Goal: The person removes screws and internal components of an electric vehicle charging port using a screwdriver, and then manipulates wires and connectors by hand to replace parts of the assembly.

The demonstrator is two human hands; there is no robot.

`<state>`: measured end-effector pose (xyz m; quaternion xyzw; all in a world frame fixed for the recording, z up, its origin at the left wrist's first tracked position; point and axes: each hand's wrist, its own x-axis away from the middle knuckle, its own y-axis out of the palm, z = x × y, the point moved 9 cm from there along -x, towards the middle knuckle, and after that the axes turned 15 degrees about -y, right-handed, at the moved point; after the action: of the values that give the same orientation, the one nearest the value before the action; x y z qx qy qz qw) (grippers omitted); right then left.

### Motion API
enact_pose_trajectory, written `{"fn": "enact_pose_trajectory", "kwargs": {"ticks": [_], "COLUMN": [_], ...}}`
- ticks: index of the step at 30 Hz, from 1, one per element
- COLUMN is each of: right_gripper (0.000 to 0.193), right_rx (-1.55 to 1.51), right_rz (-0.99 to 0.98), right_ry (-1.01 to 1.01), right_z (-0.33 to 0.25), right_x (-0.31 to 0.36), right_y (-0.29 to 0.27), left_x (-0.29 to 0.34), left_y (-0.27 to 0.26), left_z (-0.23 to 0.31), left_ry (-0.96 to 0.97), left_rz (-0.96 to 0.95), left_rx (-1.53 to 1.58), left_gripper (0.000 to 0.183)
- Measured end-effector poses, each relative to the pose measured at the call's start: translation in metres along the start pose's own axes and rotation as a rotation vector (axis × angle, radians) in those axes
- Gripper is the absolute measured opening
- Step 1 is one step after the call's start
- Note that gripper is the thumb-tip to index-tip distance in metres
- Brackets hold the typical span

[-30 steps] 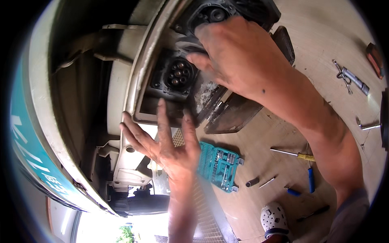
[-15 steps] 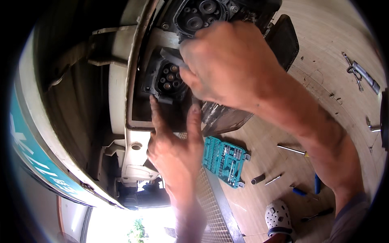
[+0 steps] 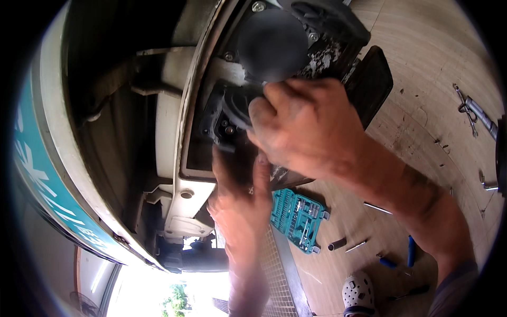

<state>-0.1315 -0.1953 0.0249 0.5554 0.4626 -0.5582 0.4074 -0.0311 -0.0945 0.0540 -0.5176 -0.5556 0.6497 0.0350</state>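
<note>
Head view: the dark round cap (image 3: 238, 105) lies left of the right hand (image 3: 301, 124), tilted over the socket (image 3: 228, 128) and partly hiding it.
Cap's long axis: as seen, slants from upper left to lower right.
Right hand: nearer to the cap, fingers closed on its right edge.
Left hand (image 3: 237, 195): below the socket, thumb and index spread, gripping nothing visible; whether the index touches the socket's lower edge cannot be told.
</note>
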Motion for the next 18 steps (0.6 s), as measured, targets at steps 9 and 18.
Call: {"fn": "enact_pose_trajectory", "kwargs": {"ticks": [9, 18], "right_gripper": [0.018, 0.017], "right_rx": [-0.039, -0.089], "right_rz": [0.019, 0.016], "right_ry": [0.088, 0.184], "right_z": [-0.022, -0.031], "right_x": [0.010, 0.002], "right_y": [0.000, -0.003], "left_x": [0.014, 0.019], "left_y": [0.008, 0.017], "left_z": [-0.008, -0.010], "left_ry": [0.066, -0.023], "left_rz": [-0.028, -0.327], "left_rx": [-0.125, -0.040], "left_gripper": [0.080, 0.042]}}
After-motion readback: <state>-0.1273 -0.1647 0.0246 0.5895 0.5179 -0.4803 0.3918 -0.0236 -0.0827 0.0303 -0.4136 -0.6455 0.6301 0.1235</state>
